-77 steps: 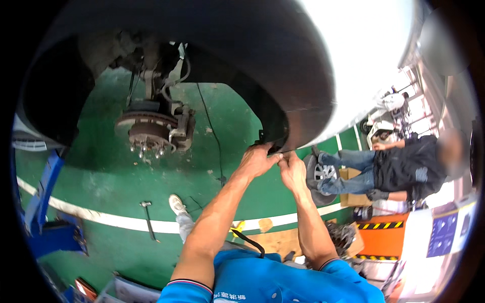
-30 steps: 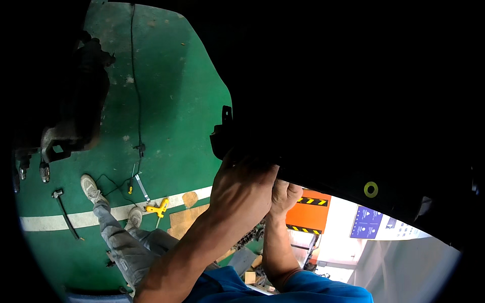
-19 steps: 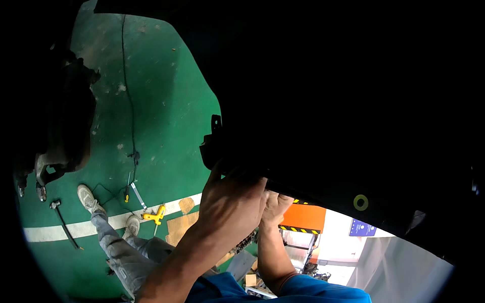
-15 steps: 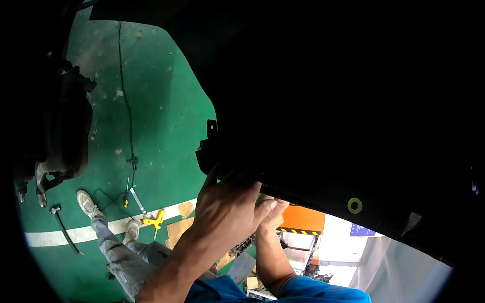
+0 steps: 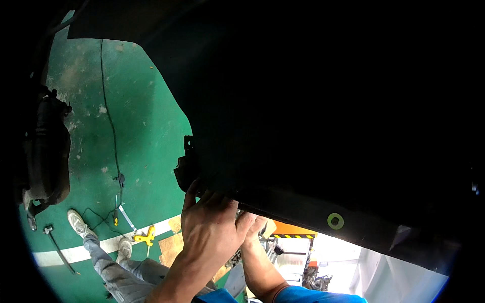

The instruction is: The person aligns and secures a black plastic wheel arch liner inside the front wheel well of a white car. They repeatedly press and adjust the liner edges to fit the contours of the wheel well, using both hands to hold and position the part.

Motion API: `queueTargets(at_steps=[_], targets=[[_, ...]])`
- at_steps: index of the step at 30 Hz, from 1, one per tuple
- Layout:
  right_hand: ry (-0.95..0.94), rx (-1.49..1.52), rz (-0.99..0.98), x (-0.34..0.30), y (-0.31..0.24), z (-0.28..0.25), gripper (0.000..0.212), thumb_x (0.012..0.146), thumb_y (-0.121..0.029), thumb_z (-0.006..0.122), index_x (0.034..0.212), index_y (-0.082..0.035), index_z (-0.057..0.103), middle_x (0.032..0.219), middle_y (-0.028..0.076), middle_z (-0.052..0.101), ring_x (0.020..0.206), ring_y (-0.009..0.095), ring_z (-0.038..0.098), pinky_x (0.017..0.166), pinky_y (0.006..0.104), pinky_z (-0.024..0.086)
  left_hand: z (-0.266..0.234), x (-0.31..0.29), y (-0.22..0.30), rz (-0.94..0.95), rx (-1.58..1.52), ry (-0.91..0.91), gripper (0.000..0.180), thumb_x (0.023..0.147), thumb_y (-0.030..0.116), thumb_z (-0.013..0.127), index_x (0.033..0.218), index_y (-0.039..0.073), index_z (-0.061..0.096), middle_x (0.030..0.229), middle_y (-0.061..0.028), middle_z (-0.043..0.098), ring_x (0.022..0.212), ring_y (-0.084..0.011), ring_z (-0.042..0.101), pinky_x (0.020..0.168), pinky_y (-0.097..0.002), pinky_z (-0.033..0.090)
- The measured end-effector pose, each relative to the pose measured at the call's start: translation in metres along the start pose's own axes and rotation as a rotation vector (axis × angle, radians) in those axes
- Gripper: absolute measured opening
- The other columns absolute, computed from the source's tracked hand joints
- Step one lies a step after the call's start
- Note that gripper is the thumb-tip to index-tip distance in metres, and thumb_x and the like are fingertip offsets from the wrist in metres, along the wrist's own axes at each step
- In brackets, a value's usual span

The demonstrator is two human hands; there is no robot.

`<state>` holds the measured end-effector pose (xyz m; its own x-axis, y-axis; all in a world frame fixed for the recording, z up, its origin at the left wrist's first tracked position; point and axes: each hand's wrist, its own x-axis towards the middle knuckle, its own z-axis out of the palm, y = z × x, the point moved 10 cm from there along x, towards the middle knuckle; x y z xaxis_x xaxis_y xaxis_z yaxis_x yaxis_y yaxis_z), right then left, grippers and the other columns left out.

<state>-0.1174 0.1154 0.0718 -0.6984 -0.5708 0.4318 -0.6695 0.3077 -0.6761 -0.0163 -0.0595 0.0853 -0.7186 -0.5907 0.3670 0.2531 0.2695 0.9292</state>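
A large dark panel (image 5: 293,204) overhead fills most of the view, its lower edge sloping down to the right. My left hand (image 5: 209,224) presses up at this edge, back of the hand toward me and thumb to the right. Its fingertips fade into the shadow, bent over the panel's edge near a dark bracket with a hole (image 5: 188,144). Close behind the left thumb is my right hand (image 5: 255,230), raised to the same edge. Its fingers are mostly hidden by the left hand and the panel. A pale green ring (image 5: 335,221) sits on the panel to the right.
A dark metal assembly (image 5: 48,161) hangs at the left. On the green floor (image 5: 141,101) lie a black cable (image 5: 110,121), a yellow tool (image 5: 146,236), a screwdriver (image 5: 115,218) and a dark bar-shaped tool (image 5: 60,251). Cardboard (image 5: 172,245) lies near my shoes (image 5: 78,222). An orange object (image 5: 290,230) stands beyond.
The view has shifted, so the panel, floor and tools appear lower and further left. Both hands stay at the panel's edge, the left one's fingers a little more spread.
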Motion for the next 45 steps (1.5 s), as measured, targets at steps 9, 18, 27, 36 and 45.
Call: queueTargets(at_steps=[9, 18, 27, 36, 45], targets=[[-0.01, 0.013, 0.036, -0.002, -0.002, 0.008, 0.027, 0.089, -0.011, 0.075, 0.112, 0.001, 0.068, 0.11, 0.009, 0.07, 0.096, 0.019, 0.066, 0.087, 0.0324, 0.054, -0.005, -0.001, -0.002, -0.019, -0.037, 0.022, 0.041, 0.078, 0.021, 0.079, 0.111, 0.0, 0.068, 0.102, -0.0197, 0.071, 0.096, -0.0374, 0.068, 0.104, -0.0527, 0.042], [-0.006, 0.029, 0.065, 0.0, -0.005, 0.01, 0.027, 0.089, -0.011, 0.076, 0.112, 0.0, 0.068, 0.111, 0.009, 0.069, 0.096, 0.019, 0.066, 0.087, 0.0325, 0.054, 0.0, -0.002, -0.003, -0.057, -0.029, -0.024, 0.041, 0.079, 0.021, 0.078, 0.111, -0.001, 0.068, 0.103, -0.02, 0.071, 0.096, -0.0354, 0.069, 0.106, -0.0507, 0.04], [0.001, 0.041, 0.086, 0.001, -0.008, 0.012, 0.028, 0.089, -0.011, 0.076, 0.113, 0.0, 0.068, 0.112, 0.009, 0.069, 0.097, 0.02, 0.066, 0.087, 0.0327, 0.054, -0.003, -0.002, -0.001, -0.034, -0.01, -0.008, 0.043, 0.08, 0.025, 0.079, 0.11, -0.004, 0.067, 0.104, -0.0227, 0.071, 0.097, -0.0367, 0.069, 0.109, -0.0506, 0.039], [0.021, 0.053, 0.107, 0.0, -0.007, 0.009, 0.029, 0.088, -0.011, 0.076, 0.113, 0.0, 0.067, 0.112, 0.009, 0.069, 0.098, 0.02, 0.065, 0.088, 0.0328, 0.054, -0.003, -0.001, -0.003, -0.032, -0.007, -0.006, 0.045, 0.081, 0.027, 0.079, 0.113, -0.002, 0.066, 0.105, -0.0225, 0.071, 0.098, -0.0364, 0.069, 0.109, -0.0508, 0.04], [0.022, 0.065, 0.128, 0.002, -0.006, 0.01, 0.029, 0.088, -0.011, 0.077, 0.114, -0.001, 0.067, 0.113, 0.009, 0.068, 0.099, 0.02, 0.065, 0.088, 0.033, 0.054, 0.001, -0.002, -0.006, -0.039, -0.013, -0.037, 0.049, 0.081, 0.028, 0.079, 0.121, 0.003, 0.063, 0.107, -0.0201, 0.07, 0.102, -0.0344, 0.068, 0.11, -0.05, 0.038]])
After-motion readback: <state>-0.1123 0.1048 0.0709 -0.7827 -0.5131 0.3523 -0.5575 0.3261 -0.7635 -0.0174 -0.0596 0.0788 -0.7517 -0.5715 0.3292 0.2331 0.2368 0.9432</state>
